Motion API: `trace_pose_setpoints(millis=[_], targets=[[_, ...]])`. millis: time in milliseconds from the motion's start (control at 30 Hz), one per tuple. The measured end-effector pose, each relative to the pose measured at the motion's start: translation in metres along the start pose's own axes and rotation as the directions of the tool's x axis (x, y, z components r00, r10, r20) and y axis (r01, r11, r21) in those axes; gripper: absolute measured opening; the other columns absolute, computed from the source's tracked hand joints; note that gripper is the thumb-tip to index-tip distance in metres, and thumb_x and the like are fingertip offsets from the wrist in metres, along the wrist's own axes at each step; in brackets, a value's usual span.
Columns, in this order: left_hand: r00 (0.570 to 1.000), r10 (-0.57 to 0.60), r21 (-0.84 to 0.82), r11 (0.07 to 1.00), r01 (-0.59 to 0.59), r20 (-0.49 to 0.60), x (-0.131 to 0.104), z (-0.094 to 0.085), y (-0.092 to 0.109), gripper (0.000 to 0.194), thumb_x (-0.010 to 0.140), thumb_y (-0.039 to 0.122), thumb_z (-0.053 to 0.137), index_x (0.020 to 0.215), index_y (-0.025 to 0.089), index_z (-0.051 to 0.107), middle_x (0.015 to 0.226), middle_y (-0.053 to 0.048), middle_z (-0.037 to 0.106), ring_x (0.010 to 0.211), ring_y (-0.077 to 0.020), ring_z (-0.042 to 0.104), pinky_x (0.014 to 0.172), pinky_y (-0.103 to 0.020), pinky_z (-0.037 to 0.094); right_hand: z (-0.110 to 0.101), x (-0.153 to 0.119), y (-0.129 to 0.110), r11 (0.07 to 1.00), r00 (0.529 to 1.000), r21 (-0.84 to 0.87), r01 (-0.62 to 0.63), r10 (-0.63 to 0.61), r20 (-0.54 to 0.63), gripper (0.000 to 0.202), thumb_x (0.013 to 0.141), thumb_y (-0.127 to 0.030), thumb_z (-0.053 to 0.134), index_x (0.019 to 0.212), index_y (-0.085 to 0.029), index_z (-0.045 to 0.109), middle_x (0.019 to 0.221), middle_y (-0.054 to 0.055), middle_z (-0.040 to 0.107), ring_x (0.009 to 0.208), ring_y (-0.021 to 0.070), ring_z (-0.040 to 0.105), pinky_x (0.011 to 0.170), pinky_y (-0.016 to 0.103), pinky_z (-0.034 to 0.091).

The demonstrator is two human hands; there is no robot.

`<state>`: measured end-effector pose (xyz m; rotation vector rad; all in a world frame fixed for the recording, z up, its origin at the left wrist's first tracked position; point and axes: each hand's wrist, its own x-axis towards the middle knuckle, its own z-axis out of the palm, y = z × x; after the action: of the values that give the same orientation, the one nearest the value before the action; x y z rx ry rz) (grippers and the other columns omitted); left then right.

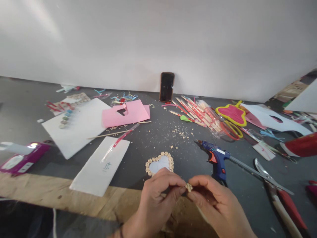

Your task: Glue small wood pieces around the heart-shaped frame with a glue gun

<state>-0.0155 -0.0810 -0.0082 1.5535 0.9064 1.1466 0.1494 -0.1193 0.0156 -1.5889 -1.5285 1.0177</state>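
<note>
Between my two hands, a small cluster of pale wooden bits is pinched at the fingertips. My left hand has thumb and forefinger closed on its left side, and my right hand closes on its right side. Just beyond my left hand lies a white heart edged with the same kind of pale bits; its lower part is hidden by my fingers. More loose bits are scattered farther up the dark table. A blue glue gun rests to the right of the heart.
Cutting pliers lie at the right. A phone stands against the wall. Wrapped sticks and a pink shape with yellow edging lie at the back right. At left are a white card, pink paper and a purple device.
</note>
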Motion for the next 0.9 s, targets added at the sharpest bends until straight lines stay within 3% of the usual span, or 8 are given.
trace_pose_setpoints(millis=[333, 467, 567, 633, 733, 900], targets=[[0.994, 0.111, 0.024, 0.994, -0.111, 0.007, 0.001, 0.0, 0.001, 0.017, 0.081, 0.006, 0.065, 0.078, 0.021, 0.072, 0.071, -0.003, 0.072, 0.069, -0.015, 0.064, 0.068, -0.025, 0.049, 0.003, -0.002, 0.0, 1.0, 1.0, 0.007, -0.003, 0.003, -0.013, 0.012, 0.083, -0.035, 0.059, 0.087, -0.026, 0.066, 0.074, -0.003, 0.07, 0.063, 0.0101, 0.065, 0.054, 0.013, 0.05], [0.98, 0.2, 0.08, 0.977, -0.199, 0.001, 0.001, 0.0, -0.004, 0.019, 0.084, 0.006, 0.06, 0.085, 0.021, 0.072, 0.075, -0.003, 0.071, 0.07, -0.0144, 0.064, 0.068, -0.024, 0.05, -0.002, 0.001, 0.004, 0.992, 0.996, -0.091, 0.089, -0.088, 0.012, 0.01, 0.084, -0.031, 0.057, 0.089, -0.026, 0.065, 0.077, -0.003, 0.071, 0.066, 0.0102, 0.067, 0.059, 0.014, 0.052], [0.965, 0.263, 0.223, 0.94, -0.257, 0.002, 0.009, -0.012, -0.006, 0.023, 0.086, 0.008, 0.055, 0.096, 0.021, 0.071, 0.092, -0.006, 0.071, 0.084, -0.0165, 0.066, 0.074, -0.026, 0.052, -0.01, 0.012, 0.013, 0.953, 0.986, -0.26, 0.156, -0.168, -0.023, 0.009, 0.086, -0.027, 0.056, 0.091, -0.026, 0.064, 0.079, -0.003, 0.071, 0.068, 0.0101, 0.067, 0.063, 0.016, 0.053], [0.98, 0.2, 0.396, 0.901, -0.179, -0.012, 0.02, -0.026, -0.006, 0.021, 0.087, 0.011, 0.055, 0.096, 0.022, 0.07, 0.099, -0.006, 0.069, 0.091, -0.0177, 0.065, 0.079, -0.029, 0.051, -0.015, 0.023, 0.023, 0.875, 0.966, -0.42, 0.241, -0.257, 0.02, 0.009, 0.086, -0.023, 0.056, 0.091, -0.024, 0.063, 0.081, -0.002, 0.071, 0.069, 0.011, 0.066, 0.064, 0.019, 0.053], [0.988, 0.1, 0.608, 0.78, -0.15, 0.116, 0.044, -0.041, -0.004, 0.019, 0.088, 0.014, 0.055, 0.098, 0.023, 0.069, 0.098, -0.003, 0.07, 0.094, -0.02, 0.062, 0.085, -0.034, 0.048, -0.018, 0.043, 0.039, 0.714, 0.906, -0.568, 0.409, -0.39, 0.161, 0.009, 0.085, -0.019, 0.059, 0.09, -0.023, 0.065, 0.087, 0.001, 0.07, 0.083, 0.0151, 0.064, 0.075, 0.026, 0.053], [0.94, -0.107, 0.81, 0.545, -0.216, 0.323, 0.082, -0.037, -0.013, 0.022, 0.089, 0.013, 0.051, 0.099, 0.02, 0.069, 0.101, -0.003, 0.071, 0.095, -0.0209, 0.06, 0.09, -0.036, 0.044, -0.015, 0.061, 0.055, 0.632, 0.877, -0.619, 0.468, -0.417, 0.237, 0.011, 0.084, -0.019, 0.062, 0.092, -0.025, 0.068, 0.094, 0.004, 0.069, 0.093, 0.02, 0.059, 0.083, 0.036, 0.051]])
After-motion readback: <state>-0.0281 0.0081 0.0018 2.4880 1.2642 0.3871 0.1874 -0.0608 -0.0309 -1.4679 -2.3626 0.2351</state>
